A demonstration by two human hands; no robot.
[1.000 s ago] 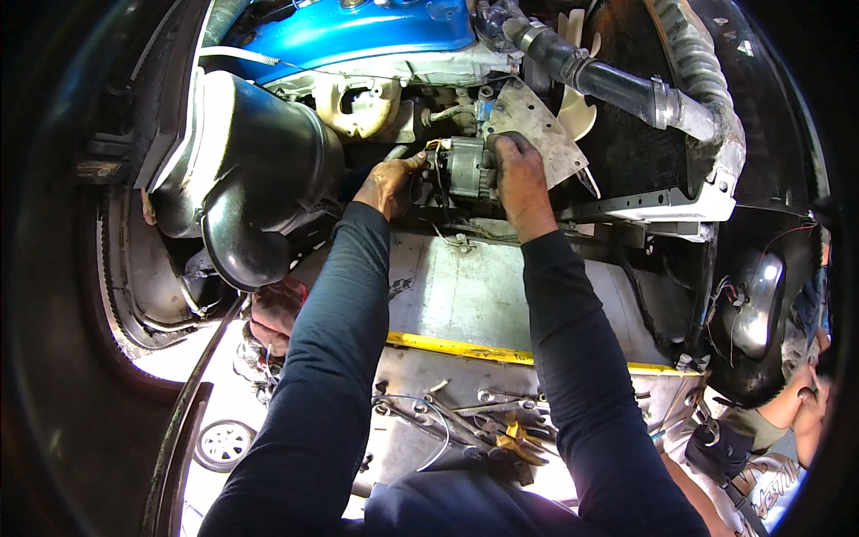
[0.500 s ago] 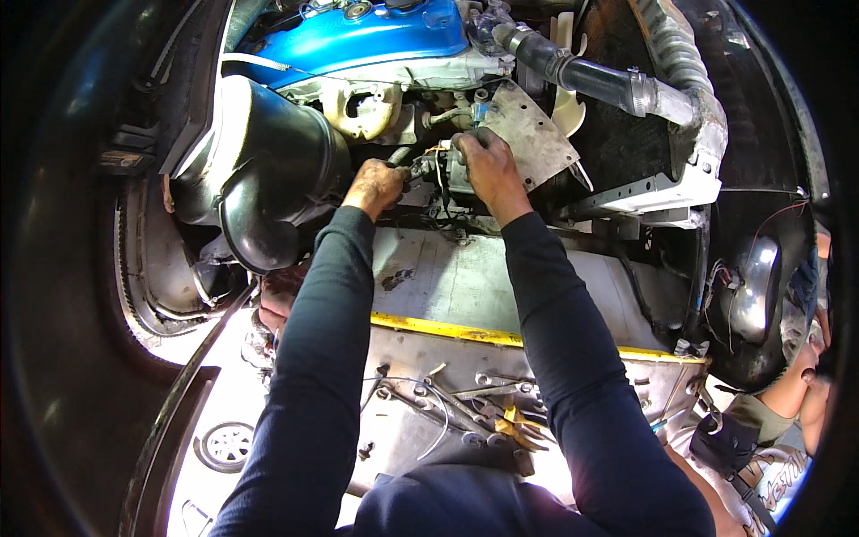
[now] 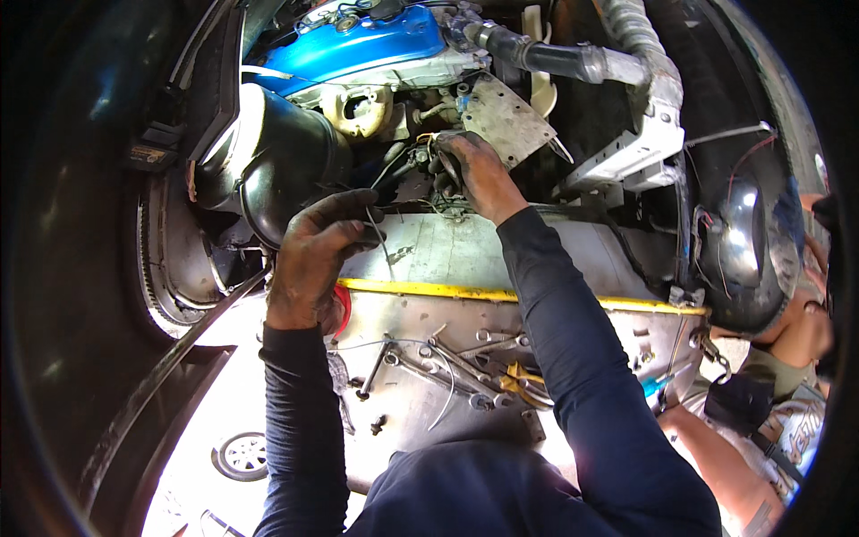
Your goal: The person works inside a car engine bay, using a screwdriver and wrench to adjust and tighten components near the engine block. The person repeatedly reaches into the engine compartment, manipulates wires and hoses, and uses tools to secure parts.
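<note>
My left hand is raised off the engine bay. A thin, light grey strip hangs from its pinched fingertips; I cannot tell whether it is wire or a tie. My right hand reaches into the bay below a flat metal plate. Its fingers curl round something they mostly hide. Beside them runs a short yellowish wire, and just left of them sits a small metal fitting. Behind these are a pale exhaust manifold and the blue engine cover.
A large black duct stands at the left. Wrenches and yellow-handled pliers lie on the panel before me, beyond which runs a yellow-edged crossbar. A hose crosses the right. Another person's arm is at lower right.
My left hand has come away from the engine parts, back toward me and to the left, and now shows the thin strip. My right hand stays at its spot. The whole view has shifted slightly.
</note>
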